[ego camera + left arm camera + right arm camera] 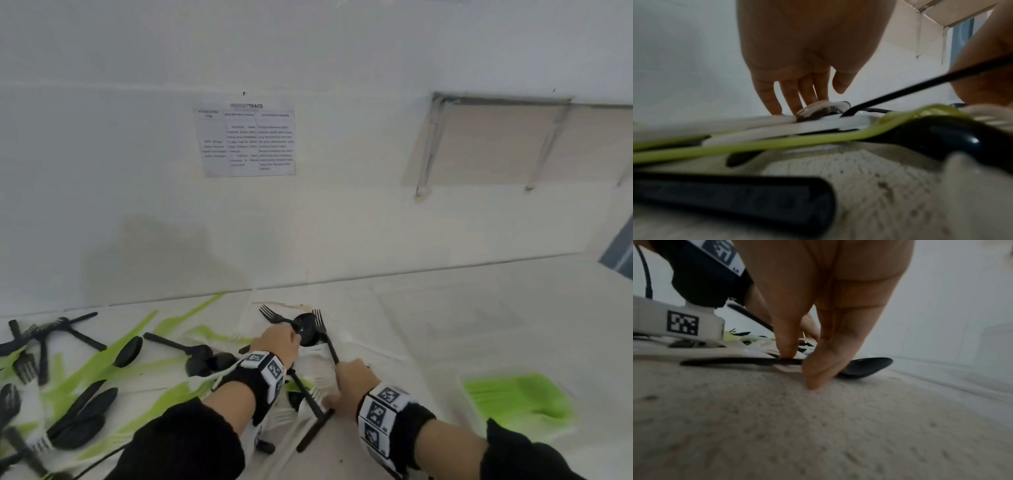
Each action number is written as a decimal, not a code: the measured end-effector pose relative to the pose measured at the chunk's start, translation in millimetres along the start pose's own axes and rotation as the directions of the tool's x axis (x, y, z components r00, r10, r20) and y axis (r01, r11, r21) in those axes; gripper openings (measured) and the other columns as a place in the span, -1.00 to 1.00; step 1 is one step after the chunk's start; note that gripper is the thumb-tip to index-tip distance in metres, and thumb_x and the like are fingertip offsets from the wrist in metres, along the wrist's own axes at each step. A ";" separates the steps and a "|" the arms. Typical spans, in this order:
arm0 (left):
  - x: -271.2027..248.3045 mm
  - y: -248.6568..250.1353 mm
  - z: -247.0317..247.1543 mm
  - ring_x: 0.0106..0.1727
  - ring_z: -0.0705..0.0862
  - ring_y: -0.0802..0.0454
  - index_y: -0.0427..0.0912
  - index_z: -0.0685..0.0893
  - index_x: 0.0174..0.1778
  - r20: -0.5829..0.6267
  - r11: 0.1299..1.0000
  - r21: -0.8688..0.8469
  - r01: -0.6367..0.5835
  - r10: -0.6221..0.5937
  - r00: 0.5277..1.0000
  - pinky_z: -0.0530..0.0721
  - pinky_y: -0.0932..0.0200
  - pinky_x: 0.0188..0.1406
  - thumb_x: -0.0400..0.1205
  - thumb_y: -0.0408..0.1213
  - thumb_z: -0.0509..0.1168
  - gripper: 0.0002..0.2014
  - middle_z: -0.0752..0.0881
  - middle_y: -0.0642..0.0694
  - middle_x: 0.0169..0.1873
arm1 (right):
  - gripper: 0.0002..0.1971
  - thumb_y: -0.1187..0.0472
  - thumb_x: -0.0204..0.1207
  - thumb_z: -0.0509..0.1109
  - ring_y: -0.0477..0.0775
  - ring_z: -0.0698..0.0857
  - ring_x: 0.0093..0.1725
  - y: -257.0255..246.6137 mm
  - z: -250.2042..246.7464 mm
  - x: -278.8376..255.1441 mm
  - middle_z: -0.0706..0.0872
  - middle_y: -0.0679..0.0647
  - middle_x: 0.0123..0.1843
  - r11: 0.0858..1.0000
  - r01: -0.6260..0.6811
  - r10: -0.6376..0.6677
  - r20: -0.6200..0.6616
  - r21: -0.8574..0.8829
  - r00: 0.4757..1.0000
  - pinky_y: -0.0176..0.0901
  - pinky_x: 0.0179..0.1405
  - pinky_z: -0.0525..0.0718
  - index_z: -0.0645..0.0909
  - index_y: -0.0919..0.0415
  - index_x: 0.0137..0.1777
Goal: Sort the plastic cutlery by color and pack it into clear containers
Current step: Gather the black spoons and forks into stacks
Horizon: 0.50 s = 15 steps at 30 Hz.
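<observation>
R fingers + thumb pinch handle of black spoon, flat on desk. Right hand also grips black fork, tines twd far edge. Left hand: fingers near straight, tips on white cutlery, gripping nothing. Loose black + green cutlery over desk's left side; blurred green stack nr right edge.

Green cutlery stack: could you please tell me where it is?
In the head view, the green cutlery stack lies on the table, lower right, just right of the right hand.
</observation>
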State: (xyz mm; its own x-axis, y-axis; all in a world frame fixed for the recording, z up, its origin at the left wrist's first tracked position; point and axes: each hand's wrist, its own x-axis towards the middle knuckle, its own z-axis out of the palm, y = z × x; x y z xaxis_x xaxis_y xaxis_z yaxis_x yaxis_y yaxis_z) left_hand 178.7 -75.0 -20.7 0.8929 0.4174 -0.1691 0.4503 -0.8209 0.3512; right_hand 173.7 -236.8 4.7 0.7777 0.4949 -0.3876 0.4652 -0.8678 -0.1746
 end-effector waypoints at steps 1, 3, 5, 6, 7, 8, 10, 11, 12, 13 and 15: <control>3.3 0.9 0.1 0.23 0.62 -0.11 -0.14 0.61 0.16 0.020 1.000 -0.001 0.023 -0.023 1.000 0.54 0.02 0.26 0.68 -0.09 0.11 -0.71 0.67 -0.11 0.17 | -0.55 0.02 0.53 0.35 0.20 0.58 0.30 1.7 0.8 4.2 0.56 0.22 0.33 0.999 -0.017 0.018 -0.017 0.034 1.000 -0.11 0.18 0.57 0.46 0.29 0.30; 7.1 1.6 0.5 0.25 0.61 -0.14 -0.18 0.59 0.20 0.059 0.998 -0.033 0.055 -0.053 0.997 0.56 0.06 0.25 0.64 -0.12 0.18 -0.70 0.66 -0.14 0.20 | -0.69 0.10 0.52 0.37 0.18 0.59 0.28 5.6 1.0 11.8 0.57 0.21 0.31 0.988 -0.058 0.069 -0.071 0.142 0.995 -0.15 0.11 0.57 0.45 0.19 0.18; 8.2 1.1 1.7 0.22 0.63 -0.18 -0.24 0.60 0.19 0.091 0.996 -0.069 0.052 -0.046 0.995 0.57 0.10 0.15 0.62 -0.16 0.20 -0.70 0.67 -0.21 0.18 | -0.72 0.17 0.48 0.39 0.15 0.61 0.16 9.2 -1.4 16.9 0.58 0.20 0.28 0.954 -0.101 0.132 -0.093 0.282 0.987 -0.20 -0.08 0.52 0.35 0.13 0.06; 6.6 1.5 1.5 0.20 0.64 -0.20 -0.26 0.63 0.17 0.111 0.995 -0.081 0.064 -0.055 0.992 0.57 0.12 0.11 0.61 -0.17 0.20 -0.69 0.69 -0.23 0.16 | -0.70 0.20 0.46 0.40 0.14 0.60 0.09 10.9 -3.2 19.8 0.59 0.20 0.26 0.937 -0.118 0.157 -0.093 0.330 0.983 -0.23 -0.13 0.49 0.34 0.15 0.06; 5.4 1.0 1.3 0.17 0.65 -0.21 -0.29 0.65 0.15 0.126 0.992 -0.098 0.083 -0.070 0.990 0.58 0.13 0.06 0.59 -0.16 0.22 -0.68 0.70 -0.25 0.14 | -0.68 0.22 0.43 0.42 0.12 0.59 0.04 12.4 -5.3 23.4 0.60 0.20 0.24 0.921 -0.128 0.175 -0.097 0.368 0.980 -0.23 -0.15 0.49 0.37 0.18 0.09; 4.4 0.3 1.1 0.15 0.67 -0.23 -0.31 0.67 0.13 0.140 0.985 -0.125 0.116 -0.098 0.985 0.59 0.13 0.03 0.56 -0.14 0.24 -0.65 0.72 -0.28 0.12 | -0.66 0.23 0.42 0.44 0.12 0.59 0.02 13.4 -8.1 25.9 0.61 0.20 0.23 0.904 -0.135 0.191 -0.101 0.406 0.976 -0.22 -0.15 0.51 0.40 0.21 0.12; 4.2 -1.2 2.5 0.14 0.67 -0.23 -0.28 0.66 0.15 0.158 0.965 -0.183 0.188 -0.160 0.974 0.61 0.10 0.09 0.54 -0.07 0.25 -0.60 0.71 -0.29 0.12 | -0.60 0.24 0.45 0.41 0.16 0.63 0.09 14.1 -15.3 31.0 0.61 0.21 0.23 0.880 -0.121 0.201 -0.129 0.459 0.971 -0.18 -0.07 0.57 0.41 0.27 0.24; 3.6 -1.9 3.1 0.15 0.66 -0.22 -0.27 0.65 0.18 0.158 0.956 -0.201 0.216 -0.186 0.970 0.61 0.10 0.13 0.54 -0.06 0.25 -0.59 0.70 -0.27 0.14 | -0.59 0.26 0.48 0.37 0.20 0.64 0.15 13.6 -18.9 32.5 0.61 0.23 0.23 0.873 -0.107 0.200 -0.150 0.476 0.968 -0.16 -0.02 0.59 0.39 0.29 0.29; 2.7 -2.5 3.7 0.16 0.66 -0.22 -0.28 0.64 0.18 0.159 0.946 -0.219 0.240 -0.208 0.965 0.61 0.11 0.13 0.54 -0.08 0.25 -0.59 0.70 -0.26 0.14 | -0.59 0.27 0.51 0.33 0.25 0.65 0.18 13.2 -22.2 34.6 0.61 0.26 0.24 0.860 -0.091 0.200 -0.168 0.502 0.965 -0.10 0.01 0.61 0.36 0.32 0.32; 2.3 -3.3 4.3 0.16 0.66 -0.22 -0.30 0.65 0.17 0.154 0.935 -0.244 0.258 -0.225 0.962 0.60 0.12 0.11 0.54 -0.13 0.26 -0.62 0.71 -0.26 0.14 | -0.60 0.27 0.53 0.29 0.29 0.66 0.17 12.9 -25.2 37.0 0.61 0.30 0.23 0.843 -0.069 0.198 -0.188 0.533 0.962 -0.04 0.00 0.62 0.34 0.34 0.34; 1.0 -4.3 5.6 0.14 0.67 -0.22 -0.32 0.68 0.11 0.119 0.912 -0.312 0.267 -0.242 0.963 0.58 0.14 0.05 0.56 -0.19 0.26 -0.68 0.73 -0.26 0.10 | -0.63 0.30 0.56 0.22 0.34 0.67 0.14 11.8 -30.8 41.7 0.61 0.34 0.22 0.816 -0.032 0.193 -0.219 0.577 0.956 -0.02 -0.16 0.63 0.33 0.35 0.35</control>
State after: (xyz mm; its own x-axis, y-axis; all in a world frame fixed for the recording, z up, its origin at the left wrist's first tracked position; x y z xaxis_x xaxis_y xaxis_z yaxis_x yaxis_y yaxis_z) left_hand 177.7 -73.2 -27.4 0.7520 0.5542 -0.3570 0.6467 -0.5152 0.5625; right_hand 224.6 -225.0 14.4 0.9262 0.3160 -0.2058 0.1110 -0.7501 -0.6519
